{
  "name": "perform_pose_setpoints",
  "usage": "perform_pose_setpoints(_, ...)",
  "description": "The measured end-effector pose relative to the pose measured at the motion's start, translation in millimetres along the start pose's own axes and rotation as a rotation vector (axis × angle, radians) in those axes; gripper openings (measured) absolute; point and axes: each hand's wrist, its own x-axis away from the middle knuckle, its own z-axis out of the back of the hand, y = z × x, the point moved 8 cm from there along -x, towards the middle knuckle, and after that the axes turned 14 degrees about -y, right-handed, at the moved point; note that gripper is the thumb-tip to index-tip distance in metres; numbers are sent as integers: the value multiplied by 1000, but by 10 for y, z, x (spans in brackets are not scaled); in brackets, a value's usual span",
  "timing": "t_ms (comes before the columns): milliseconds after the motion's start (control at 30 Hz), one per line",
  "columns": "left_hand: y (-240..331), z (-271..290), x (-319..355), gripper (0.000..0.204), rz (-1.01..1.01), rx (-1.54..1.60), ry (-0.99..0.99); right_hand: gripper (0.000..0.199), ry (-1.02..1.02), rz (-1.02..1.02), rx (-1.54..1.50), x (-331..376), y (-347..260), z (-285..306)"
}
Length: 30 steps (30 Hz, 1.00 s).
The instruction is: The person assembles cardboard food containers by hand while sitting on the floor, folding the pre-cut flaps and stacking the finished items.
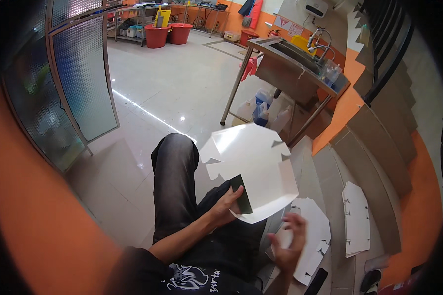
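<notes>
my left hand (225, 205) pinches the near edge of the flat white die-cut card (253, 169), lifting it above my knees so its notched flaps hang free, while my right hand (289, 243) hovers open and empty over the white stack (314, 241) on the step at right.

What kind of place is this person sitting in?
Probably the back area of a food business: a steel sink table, red tubs across the tiled floor, and flat white box blanks stacked on the stairs.
</notes>
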Motion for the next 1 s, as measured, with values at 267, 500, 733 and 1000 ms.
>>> perform_pose_setpoints(267,-85,-9,78,58,-37,-108,-75,52,-107,-97,120,-411,10,-652)
perform_pose_setpoints(500,-122,217,146,63,60,-541,5,18,-227,-87,-54,-390,148,-757)
perform_pose_setpoints(733,103,28,177,58,-52,-630,183,18,-230,-100,-89,-367,271,-779)
perform_pose_setpoints(1000,120,-18,179,51,-158,-634,222,23,188,-106,-148,-240,304,-506)
